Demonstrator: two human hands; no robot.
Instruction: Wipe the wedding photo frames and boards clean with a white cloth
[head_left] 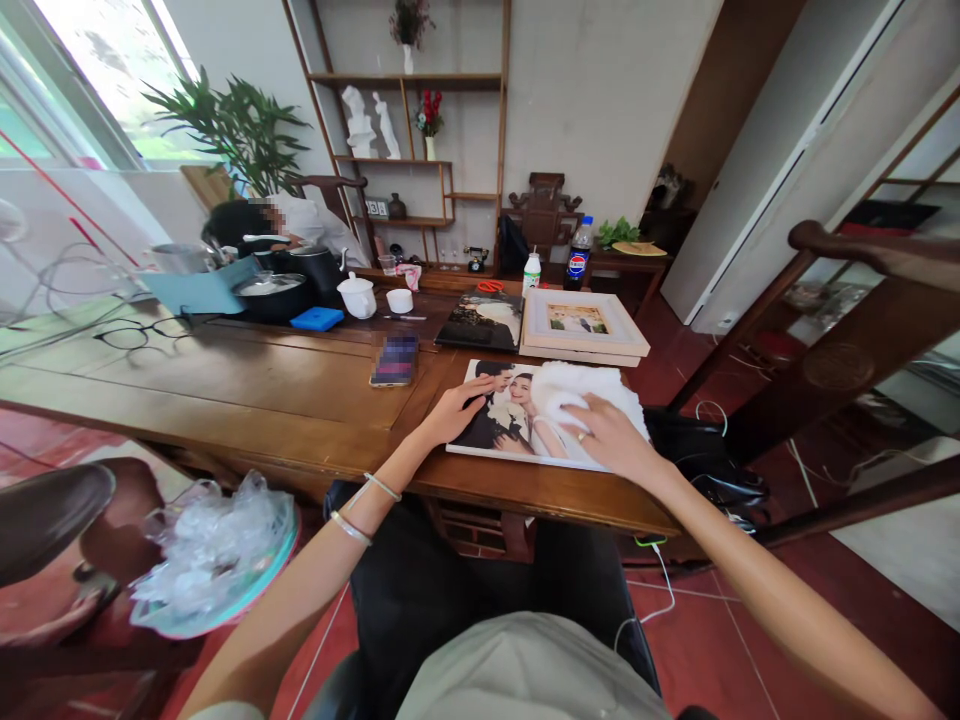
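A wedding photo panel point(510, 425) with a white edge lies flat on the wooden table at its near edge. My left hand point(456, 408) rests on the panel's left part, fingers stretched out and holding nothing. On the panel's right side my right hand point(611, 435) grips a fluffy white cloth point(581, 385), pressing it against the surface; the cloth hides that part of the picture. Just behind the panel lie a dark photo album point(480, 320) and a framed picture point(585, 322) with a broad white border.
A phone point(394, 360), glasses point(142, 332), a white teapot point(357, 296) and a cup point(400, 300) are on the table. Red scissors point(490, 286), a small white bottle point(532, 272) and a cola bottle point(578, 258) stand farther back. A basket of clear plastic point(217, 560) is at lower left; a person leans beyond the table.
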